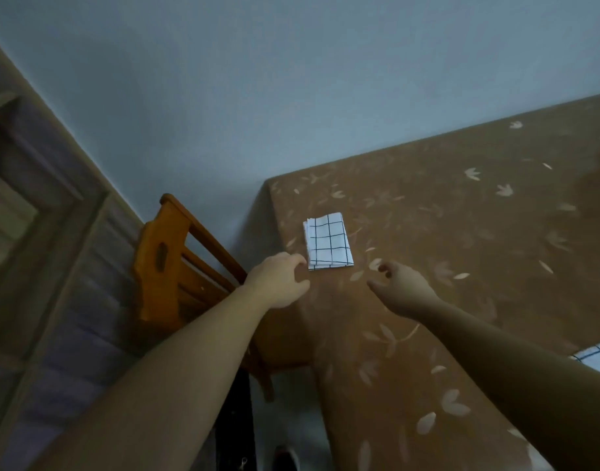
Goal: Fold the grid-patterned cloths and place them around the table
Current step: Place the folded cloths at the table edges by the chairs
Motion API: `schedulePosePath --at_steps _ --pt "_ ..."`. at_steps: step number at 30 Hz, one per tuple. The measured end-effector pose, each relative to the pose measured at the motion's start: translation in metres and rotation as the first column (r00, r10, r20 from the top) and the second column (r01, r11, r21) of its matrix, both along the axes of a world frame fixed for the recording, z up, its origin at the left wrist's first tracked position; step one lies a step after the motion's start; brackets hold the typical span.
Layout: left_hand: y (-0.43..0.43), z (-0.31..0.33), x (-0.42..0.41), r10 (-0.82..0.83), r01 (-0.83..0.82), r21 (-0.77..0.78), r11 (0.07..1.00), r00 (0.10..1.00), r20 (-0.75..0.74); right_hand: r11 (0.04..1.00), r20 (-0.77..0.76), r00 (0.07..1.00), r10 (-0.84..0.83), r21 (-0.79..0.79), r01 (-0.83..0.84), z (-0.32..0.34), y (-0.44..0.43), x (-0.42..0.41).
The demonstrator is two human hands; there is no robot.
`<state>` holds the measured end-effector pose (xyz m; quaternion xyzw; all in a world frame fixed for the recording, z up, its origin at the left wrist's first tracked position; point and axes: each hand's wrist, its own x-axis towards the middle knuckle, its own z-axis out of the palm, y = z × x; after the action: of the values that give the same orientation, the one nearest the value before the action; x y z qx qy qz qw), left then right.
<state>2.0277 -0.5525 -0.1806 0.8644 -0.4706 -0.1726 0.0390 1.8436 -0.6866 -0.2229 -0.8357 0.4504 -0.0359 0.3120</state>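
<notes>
White cloth (329, 242) dark-gridded; brown tablecloth (461, 232), pale leaves.

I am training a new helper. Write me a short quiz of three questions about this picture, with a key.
1. True or false: the folded cloth lies flat on the table.
2. What stands beside the table? A) a chair B) a bin C) a lamp
3. Fill in: the left hand and the right hand hold ____.

Key: 1 true; 2 A; 3 nothing.
</notes>
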Motion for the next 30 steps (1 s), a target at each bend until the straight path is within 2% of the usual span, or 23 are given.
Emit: schedulePosePath --at_steps 5,7,9,11,14,15,20,30 --pt "-0.049 -0.057 0.076 0.006 -0.019 -0.069 0.997 0.985 -0.172 0.992 -0.044 0.992 -0.122 0.008 0.122 -0.033 -0.024 0.062" --pt "-0.067 -0.083 0.096 0.071 -0.108 -0.116 0.987 0.955 -0.287 0.987 -0.056 0.986 -0.159 0.01 0.16 -0.051 -0.035 0.086" --pt "-0.081 -0.106 0.106 0.197 -0.258 -0.102 0.961 0.892 -0.406 0.981 -0.073 0.978 -0.193 0.022 0.195 -0.064 -0.046 0.11" --pt "-0.091 -0.125 0.108 0.277 -0.343 -0.051 0.938 0.83 -0.483 0.965 -0.081 0.964 -0.254 0.05 0.258 -0.076 -0.057 0.13" --pt "-0.109 -0.144 0.105 0.421 -0.521 0.023 0.853 0.662 -0.621 0.929 -0.088 0.927 -0.363 0.046 0.368 -0.096 -0.073 0.15" --pt "-0.115 -0.148 0.104 0.458 -0.567 0.033 0.823 0.627 -0.631 0.924 -0.089 0.923 -0.373 0.048 0.378 -0.101 -0.077 0.154" --pt "-0.129 -0.153 0.096 0.5 -0.613 0.013 0.79 0.631 -0.593 0.952 -0.075 0.95 -0.304 0.016 0.306 -0.115 -0.091 0.162" --pt "-0.103 -0.158 0.099 0.576 -0.74 -0.023 0.673 0.543 -0.611 0.994 0.022 0.994 -0.106 0.032 0.105 -0.118 -0.085 0.186"
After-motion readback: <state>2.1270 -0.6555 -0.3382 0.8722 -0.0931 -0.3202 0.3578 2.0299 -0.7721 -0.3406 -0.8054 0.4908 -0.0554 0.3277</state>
